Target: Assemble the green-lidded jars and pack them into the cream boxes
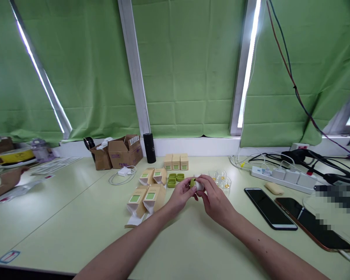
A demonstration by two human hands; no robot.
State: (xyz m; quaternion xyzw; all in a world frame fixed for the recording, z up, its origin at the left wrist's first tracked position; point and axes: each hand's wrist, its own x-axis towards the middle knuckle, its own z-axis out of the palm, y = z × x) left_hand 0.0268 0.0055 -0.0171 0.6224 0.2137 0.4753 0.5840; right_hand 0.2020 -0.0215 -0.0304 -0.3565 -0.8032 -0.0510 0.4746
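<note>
At mid-counter [76, 225], green cups [172, 183] stand clustered; contents too small to tell. Just beyond the right hand [217, 198], clear cups [226, 184] show gold-coloured spots near their bases. Farther back, left: open brown carton [102, 160] holding white material [106, 142]. Left hand [179, 196]: grip clamped on small green piece [193, 182]. Right hand: grip closed around white piece [200, 186]. Both pieces lie between the hands, just beside each other. Both hands angle inward, fingers bent.

small green piece [193, 182] beside white piece [199, 186], both held
</note>
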